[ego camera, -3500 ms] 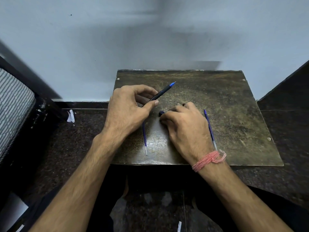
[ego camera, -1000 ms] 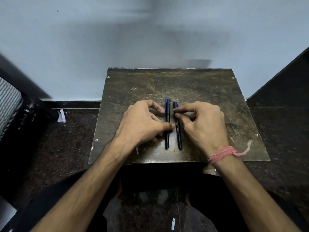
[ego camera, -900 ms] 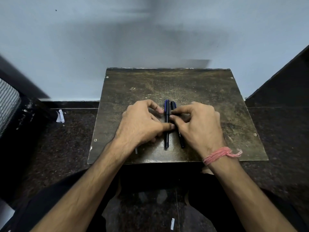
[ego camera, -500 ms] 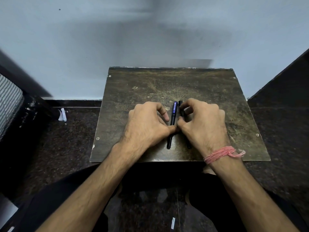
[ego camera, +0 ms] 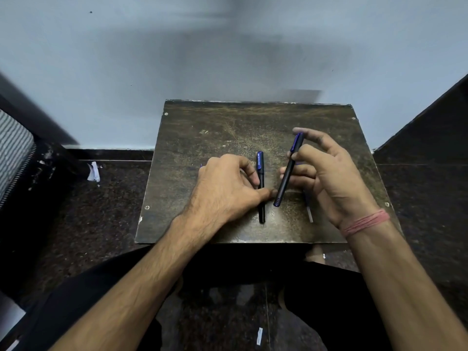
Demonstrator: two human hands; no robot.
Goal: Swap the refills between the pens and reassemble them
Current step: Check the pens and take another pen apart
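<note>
Two dark pens with blue caps are in view on a worn dark board (ego camera: 228, 127). One pen (ego camera: 261, 198) lies flat, pointing away from me, and my left hand (ego camera: 225, 191) pinches its middle between thumb and fingers. My right hand (ego camera: 331, 178) holds the other pen (ego camera: 285, 183) lifted off the board, tilted with its cap end up and to the right. The pale end of a thin refill (ego camera: 309, 215) pokes out below my right hand. A small blue tip (ego camera: 201, 165) shows behind my left hand; the rest is hidden.
The board sits against a pale wall (ego camera: 228, 59) on a dark speckled floor (ego camera: 114, 198). A striped object (ego camera: 12, 148) stands at the far left, with a white paper scrap (ego camera: 93, 171) beside it. My legs in dark clothing are below the board's near edge.
The pens lay side by side under both hands. My right hand has now lifted its pen and moved right, tilting it. My left hand stays on the other pen.
</note>
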